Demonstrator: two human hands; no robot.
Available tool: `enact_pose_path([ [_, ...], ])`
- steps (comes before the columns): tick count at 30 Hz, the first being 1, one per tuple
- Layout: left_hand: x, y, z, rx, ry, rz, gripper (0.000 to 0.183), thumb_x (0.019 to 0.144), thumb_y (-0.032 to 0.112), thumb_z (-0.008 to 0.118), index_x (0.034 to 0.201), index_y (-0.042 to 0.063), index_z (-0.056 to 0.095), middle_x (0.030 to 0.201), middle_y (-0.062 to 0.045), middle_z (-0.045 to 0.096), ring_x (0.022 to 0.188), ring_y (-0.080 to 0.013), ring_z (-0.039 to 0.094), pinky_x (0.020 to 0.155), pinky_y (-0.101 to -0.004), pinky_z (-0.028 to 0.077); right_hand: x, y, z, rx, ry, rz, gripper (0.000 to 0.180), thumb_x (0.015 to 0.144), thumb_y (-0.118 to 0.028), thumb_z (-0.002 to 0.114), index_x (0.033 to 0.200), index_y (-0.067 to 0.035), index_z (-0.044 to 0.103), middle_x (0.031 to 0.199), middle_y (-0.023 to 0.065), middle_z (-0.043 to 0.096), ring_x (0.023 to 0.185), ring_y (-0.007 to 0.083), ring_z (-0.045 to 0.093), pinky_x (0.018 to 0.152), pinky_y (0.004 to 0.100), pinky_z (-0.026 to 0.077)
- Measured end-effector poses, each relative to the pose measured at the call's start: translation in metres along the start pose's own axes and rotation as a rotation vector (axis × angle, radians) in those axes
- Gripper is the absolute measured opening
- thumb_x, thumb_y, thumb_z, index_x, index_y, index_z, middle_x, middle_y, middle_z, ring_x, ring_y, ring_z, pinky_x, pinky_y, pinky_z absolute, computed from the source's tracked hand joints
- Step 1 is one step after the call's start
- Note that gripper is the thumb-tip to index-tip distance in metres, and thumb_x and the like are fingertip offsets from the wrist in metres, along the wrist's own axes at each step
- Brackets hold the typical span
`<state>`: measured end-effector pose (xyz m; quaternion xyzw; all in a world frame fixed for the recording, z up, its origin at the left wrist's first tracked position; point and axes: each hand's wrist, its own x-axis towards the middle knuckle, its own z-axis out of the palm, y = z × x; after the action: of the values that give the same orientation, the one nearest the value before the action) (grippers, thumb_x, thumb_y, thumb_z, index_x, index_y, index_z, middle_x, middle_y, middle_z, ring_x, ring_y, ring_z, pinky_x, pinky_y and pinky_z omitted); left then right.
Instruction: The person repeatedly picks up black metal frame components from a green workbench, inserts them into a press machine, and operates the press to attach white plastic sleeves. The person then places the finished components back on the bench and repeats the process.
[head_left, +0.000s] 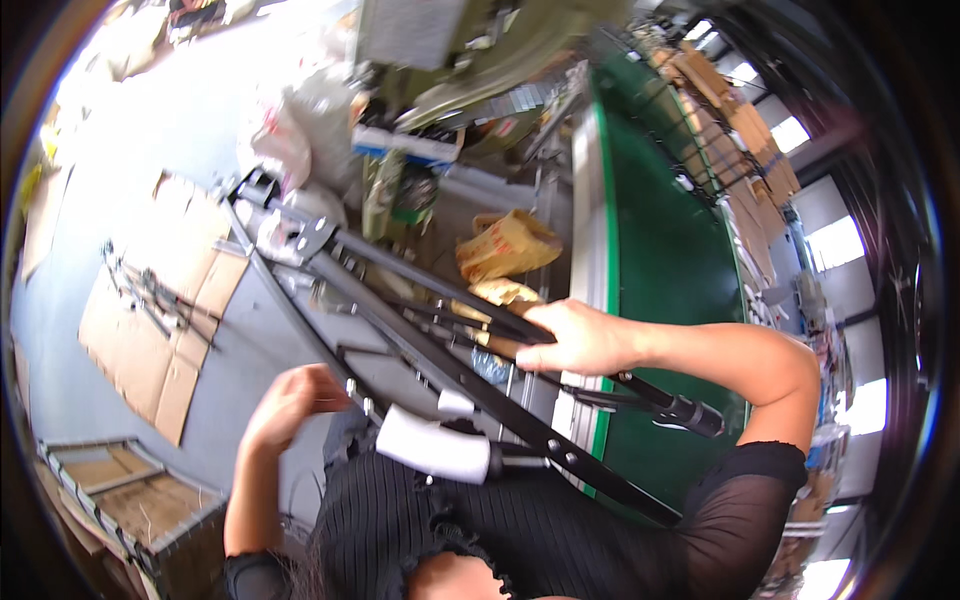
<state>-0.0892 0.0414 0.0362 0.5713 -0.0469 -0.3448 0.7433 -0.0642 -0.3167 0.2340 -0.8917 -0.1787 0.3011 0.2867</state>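
Note:
A black metal tube frame (420, 352) with bolted joints slants across in front of my chest. My right hand (581, 337) is wrapped around one of its dark tubes, above the edge of the green conveyor belt (667, 247). My left hand (300, 401), blurred, is beside the outer tube with its fingers bent; whether it touches the tube cannot be told. Near my body, a white sleeve (435, 444) covers a part of the frame. At the far end of the frame sits a round black joint plate (315, 238). A black tube end (694, 416) reaches over the belt.
Flattened cardboard (176, 367) lies on the grey floor at left, with a metal frame (154, 296) on it. A wire-edged crate (142, 495) stands at lower left. Beyond the frame are a yellow bag (510, 246), white plastic bags (315, 112) and a green machine (517, 45). Cardboard boxes (757, 142) line the belt's far side.

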Motion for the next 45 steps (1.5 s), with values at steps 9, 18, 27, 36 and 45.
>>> enact_pose_path([
  [9,0.110,0.036,0.015,-1.172,-0.308,0.024,0.069,0.088,0.048,0.054,0.139,0.004,0.039,0.139,-0.027,0.043,0.127,-0.0387,0.046,0.100,-0.0449,0.046,0.181,0.100,0.010,0.017,0.218,0.105,0.034,0.093,-0.034,0.058,0.092,-0.001,0.065,0.080,0.0069,0.064,0.076,0.0162,0.063,0.069,0.0308,0.050],
  [18,0.128,0.031,-0.020,-1.174,-0.075,-0.038,0.064,0.087,0.043,0.056,0.139,0.008,0.041,0.140,-0.026,0.044,0.127,-0.0359,0.048,0.099,-0.0426,0.047,0.388,0.299,0.018,-0.486,0.763,0.007,0.013,0.075,-0.012,0.067,0.081,-0.002,0.059,0.085,0.0183,0.062,0.084,0.0396,0.060,0.077,0.0471,0.047],
  [27,0.152,0.040,-0.028,-1.196,-0.007,-0.012,0.070,0.086,0.048,0.055,0.141,0.008,0.038,0.139,-0.024,0.045,0.126,-0.0346,0.049,0.101,-0.0405,0.045,0.384,0.312,-0.001,-0.551,0.668,-0.020,0.016,0.081,-0.014,0.066,0.085,-0.001,0.059,0.086,0.0172,0.061,0.087,0.0347,0.060,0.076,0.0428,0.047],
  [36,0.154,0.049,-0.033,-1.204,-0.009,0.025,0.066,0.088,0.046,0.054,0.140,0.009,0.039,0.138,-0.025,0.046,0.126,-0.0346,0.049,0.102,-0.0424,0.044,0.282,0.099,-0.019,0.640,0.588,-0.186,0.006,0.093,-0.003,0.058,0.096,0.000,0.061,0.089,0.0062,0.066,0.083,0.0137,0.065,0.082,0.0284,0.054],
  [45,0.164,0.063,-0.040,-1.112,-0.027,0.015,0.080,0.083,0.050,0.057,0.147,0.009,0.030,0.138,-0.028,0.044,0.127,-0.0389,0.047,0.101,-0.0459,0.045,0.279,0.093,-0.020,0.639,0.513,-0.070,0.008,0.092,-0.005,0.061,0.098,0.000,0.060,0.091,0.0050,0.064,0.084,0.0118,0.063,0.079,0.0263,0.052],
])
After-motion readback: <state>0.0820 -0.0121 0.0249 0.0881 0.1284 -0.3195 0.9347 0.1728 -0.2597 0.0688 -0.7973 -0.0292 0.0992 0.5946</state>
